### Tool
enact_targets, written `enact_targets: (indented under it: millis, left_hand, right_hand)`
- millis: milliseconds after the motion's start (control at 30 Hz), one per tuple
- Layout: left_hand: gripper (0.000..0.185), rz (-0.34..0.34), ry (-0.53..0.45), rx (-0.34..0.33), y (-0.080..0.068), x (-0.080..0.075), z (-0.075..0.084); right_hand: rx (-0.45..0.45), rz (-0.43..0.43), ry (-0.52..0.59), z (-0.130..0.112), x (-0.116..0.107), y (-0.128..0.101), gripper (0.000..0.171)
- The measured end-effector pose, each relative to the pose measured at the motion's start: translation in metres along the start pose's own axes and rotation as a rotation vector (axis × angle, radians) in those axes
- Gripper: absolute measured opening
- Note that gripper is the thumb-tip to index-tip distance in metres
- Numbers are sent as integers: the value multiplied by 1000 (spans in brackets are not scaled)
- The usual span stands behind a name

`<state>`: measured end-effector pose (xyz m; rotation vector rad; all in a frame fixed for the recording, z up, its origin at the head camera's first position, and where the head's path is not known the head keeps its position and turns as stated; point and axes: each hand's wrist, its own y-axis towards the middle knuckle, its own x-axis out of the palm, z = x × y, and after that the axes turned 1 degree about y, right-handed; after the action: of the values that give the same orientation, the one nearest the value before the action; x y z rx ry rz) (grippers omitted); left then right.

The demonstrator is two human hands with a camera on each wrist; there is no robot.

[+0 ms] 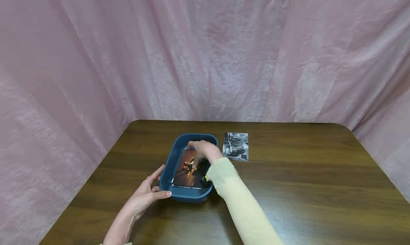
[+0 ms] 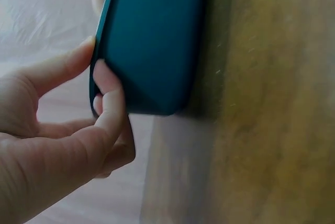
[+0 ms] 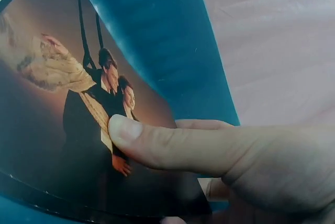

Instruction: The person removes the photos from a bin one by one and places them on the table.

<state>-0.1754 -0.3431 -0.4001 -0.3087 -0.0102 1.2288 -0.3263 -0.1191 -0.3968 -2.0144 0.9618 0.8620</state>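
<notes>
A blue rectangular bin (image 1: 187,197) stands on the table, left of the middle. My left hand (image 1: 144,195) grips its near left corner, thumb on the rim and fingers along the outer wall; the left wrist view shows the bin wall (image 2: 152,35) between them. Inside the bin lies a glossy color picture print (image 1: 184,177) of two figures against an orange-brown sky. My right hand (image 1: 205,150) reaches in over the far right part and pinches this print, thumb (image 3: 157,143) pressed on its face and fingers round its edge. The right forearm hides the bin's right side.
A black-and-white picture print (image 1: 235,147) lies flat on the table just right of the bin. The brown wooden table (image 1: 307,181) stretches to the right. Pink curtains (image 1: 205,56) hang behind its far edge and at both sides.
</notes>
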Motion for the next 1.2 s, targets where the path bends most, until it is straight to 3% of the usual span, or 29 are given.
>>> enact_targets:
  millis: [200, 500, 733, 967, 1200]
  left_hand:
    - [91, 105, -29, -8, -4, 8, -2]
    - [88, 139, -53, -34, -5, 9, -4]
    - [89, 108, -72, -53, -7, 1, -1]
    - [89, 98, -50, -74, -9, -14, -1]
    - [89, 100, -20, -86, -9, -18, -1]
  right_hand:
    - [-7, -40, 64, -2, -3, 2, 68]
    - [19, -71, 175, -2, -18, -3, 58]
    - [-46, -59, 336, -3, -34, -9, 43]
    - [-168, -45, 530, 2, -53, -16, 42]
    - [-232, 72, 663, 22, -77, -31, 38]
